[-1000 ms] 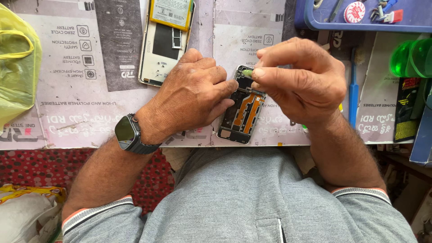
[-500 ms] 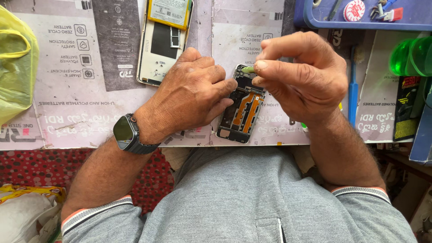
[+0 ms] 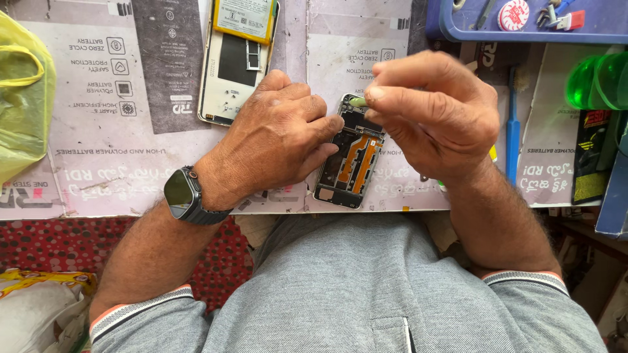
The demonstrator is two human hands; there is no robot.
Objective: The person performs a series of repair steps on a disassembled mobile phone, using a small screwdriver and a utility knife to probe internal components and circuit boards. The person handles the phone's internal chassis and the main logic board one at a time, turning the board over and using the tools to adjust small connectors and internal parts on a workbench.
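An opened phone body (image 3: 348, 168) with orange flex cables lies on the printed sheet (image 3: 118, 150) on the table in front of me. My left hand (image 3: 275, 134), with a dark smartwatch (image 3: 184, 195) on its wrist, presses down on the phone's left side and steadies it. My right hand (image 3: 435, 111) pinches a small green-tipped tool (image 3: 357, 102) at the phone's top edge. The tool's shaft is hidden inside the fingers.
A phone back cover (image 3: 232, 68) with a yellow battery (image 3: 245, 16) lies behind my left hand. A blue tray (image 3: 589, 29) of small parts sits at the top right, a blue brush (image 3: 513, 124) and green bottles (image 3: 598, 82) at the right, a yellow bag (image 3: 23, 98) at the left.
My right hand has shifted slightly with the tool at the phone's top edge. My left hand stays on the phone.
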